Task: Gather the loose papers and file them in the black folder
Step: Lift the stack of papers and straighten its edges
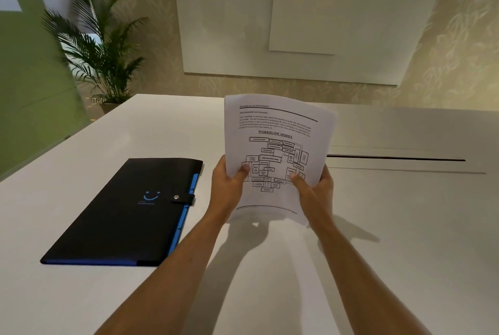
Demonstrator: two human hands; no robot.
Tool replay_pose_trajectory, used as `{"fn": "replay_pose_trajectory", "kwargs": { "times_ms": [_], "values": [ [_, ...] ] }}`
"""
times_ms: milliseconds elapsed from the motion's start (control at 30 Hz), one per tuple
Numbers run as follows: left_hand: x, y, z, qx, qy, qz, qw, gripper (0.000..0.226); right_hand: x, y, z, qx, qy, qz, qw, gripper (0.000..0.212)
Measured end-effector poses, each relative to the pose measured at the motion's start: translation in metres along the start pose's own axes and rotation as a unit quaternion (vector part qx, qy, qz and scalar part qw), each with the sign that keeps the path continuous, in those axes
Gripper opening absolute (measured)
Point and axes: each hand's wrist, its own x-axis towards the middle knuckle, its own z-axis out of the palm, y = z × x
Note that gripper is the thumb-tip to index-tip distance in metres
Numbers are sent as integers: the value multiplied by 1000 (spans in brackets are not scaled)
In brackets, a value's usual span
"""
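Observation:
A stack of white printed papers (275, 124) with a workflow diagram stands nearly upright above the white table (378, 226), its bottom edge just over the surface. My left hand (228, 186) grips its lower left side, thumb on the front. My right hand (314, 191) grips the lower right side the same way. The black folder (116, 216) lies flat and closed to the left of my hands, with a blue edge, blue tabs and a snap strap fastened on its right side.
A long dark slot (397, 158) runs across the table at the right. A potted palm (102, 48) stands beyond the table's far left corner. White boards (297, 24) hang on the wall behind.

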Motion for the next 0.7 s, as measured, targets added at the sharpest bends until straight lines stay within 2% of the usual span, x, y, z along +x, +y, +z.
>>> {"fn": "replay_pose_trajectory", "kwargs": {
  "times_ms": [133,333,400,500,600,700],
  "values": [
    [9,4,-7,43,-22,-24,999,33,10,-3,-6,-66,-15,17,998,42],
    [14,-11,-17,122,-52,-137,982,37,21,17,-8,-75,-38,180,980,67],
    [10,-21,-20,155,-68,-168,971,37,19,29,-8,-129,-63,208,967,70],
    [3,-32,-24,217,-86,-198,952,35,11,40,-9,-246,-111,225,936,65],
    [-4,-37,-22,274,-85,-189,939,32,3,45,-8,-294,-121,221,922,60],
    [-7,-39,-17,325,-87,-182,924,36,-3,45,-6,-322,-118,199,918,65]
  ]
}}
